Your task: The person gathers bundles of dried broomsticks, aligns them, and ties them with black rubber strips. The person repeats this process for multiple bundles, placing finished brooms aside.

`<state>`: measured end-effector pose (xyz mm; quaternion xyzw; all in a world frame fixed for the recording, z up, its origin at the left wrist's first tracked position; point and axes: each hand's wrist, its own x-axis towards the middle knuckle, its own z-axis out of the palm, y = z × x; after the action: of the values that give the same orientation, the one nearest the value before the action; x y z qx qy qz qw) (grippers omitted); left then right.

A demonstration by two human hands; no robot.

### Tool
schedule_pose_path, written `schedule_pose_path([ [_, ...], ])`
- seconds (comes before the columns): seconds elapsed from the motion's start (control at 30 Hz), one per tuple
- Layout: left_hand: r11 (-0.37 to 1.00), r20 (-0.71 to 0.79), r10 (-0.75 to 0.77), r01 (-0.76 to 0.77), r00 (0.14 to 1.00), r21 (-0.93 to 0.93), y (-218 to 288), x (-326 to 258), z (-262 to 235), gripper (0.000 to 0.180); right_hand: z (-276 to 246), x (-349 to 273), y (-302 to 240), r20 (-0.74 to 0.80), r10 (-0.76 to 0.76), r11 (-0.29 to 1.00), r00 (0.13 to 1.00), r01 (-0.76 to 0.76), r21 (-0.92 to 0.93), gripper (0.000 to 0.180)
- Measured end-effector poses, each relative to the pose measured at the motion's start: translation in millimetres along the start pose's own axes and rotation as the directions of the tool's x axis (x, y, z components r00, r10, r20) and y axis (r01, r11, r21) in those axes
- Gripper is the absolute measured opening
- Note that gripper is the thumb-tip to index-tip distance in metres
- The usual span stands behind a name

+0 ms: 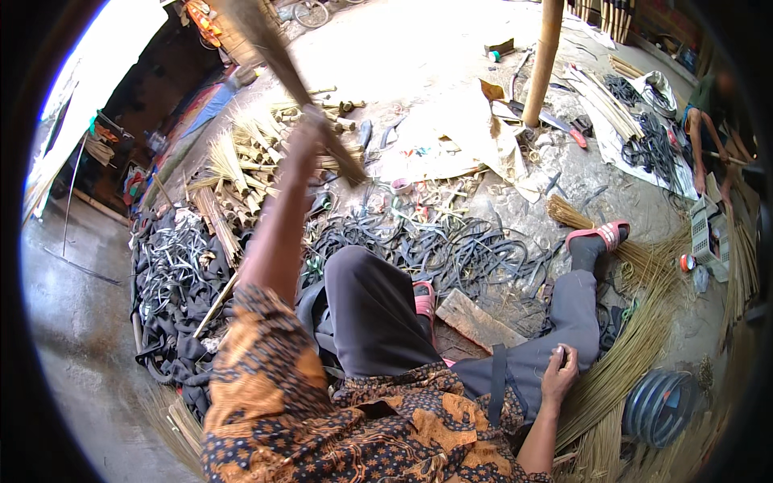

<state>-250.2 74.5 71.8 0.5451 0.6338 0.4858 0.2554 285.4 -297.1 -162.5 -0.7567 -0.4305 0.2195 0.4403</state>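
My left hand (303, 138) is raised in front of me, closed around a long brown bundle of straw (283, 71). The bundle is smeared by motion; it slants from the top edge down to the right, and its lower end juts out below my fist. Beside my right thigh, my right hand (561, 370) hangs with its fingers curled in. A small pale spot shows at its fingertips, but what they hold, if anything, is too small to name. A black strap (498, 386) lies across that thigh. Long loose straw (644, 346) spreads under and beyond my right leg.
Tangled black rubber strips (419, 241) cover the ground ahead. Short bound straw bundles (250, 153) are piled beyond them at left. A wooden board (477, 322) lies between my feet. A knife (564, 127) rests near a wooden post (543, 64). Another person (704, 121) sits at far right, near a grey crate (710, 233).
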Motion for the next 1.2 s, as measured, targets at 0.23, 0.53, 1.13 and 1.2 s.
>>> schedule_pose_path([
  [0.23, 0.960, -0.485, 0.034, -0.163, 0.874, -0.228, 68.4, 105.9, -172.0, 0.056, 11.4, 4.9, -1.0, -0.031, -0.008, 1.000, 0.999, 0.009, 0.008, 0.020],
  [0.53, 0.879, 0.414, -0.282, 0.406, 0.865, -0.249, -42.8, -0.7, 112.1, 0.045, -40.4, 19.6, 22.2, -0.148, 0.214, 0.945, 0.965, -0.167, 0.281, 0.033],
  [1.13, 0.893, 0.720, -0.412, 0.405, 0.558, 0.197, -129.4, 16.6, 181.1, 0.061, -134.8, -92.5, 105.6, -0.556, 0.649, 0.416, 0.520, -0.854, -0.313, 0.093],
  [1.2, 0.887, 0.703, -0.434, 0.405, 0.563, 0.223, -129.9, 14.3, 178.4, 0.060, -129.4, -78.6, 94.7, -0.540, 0.722, 0.260, 0.432, -0.893, -0.367, 0.103],
])
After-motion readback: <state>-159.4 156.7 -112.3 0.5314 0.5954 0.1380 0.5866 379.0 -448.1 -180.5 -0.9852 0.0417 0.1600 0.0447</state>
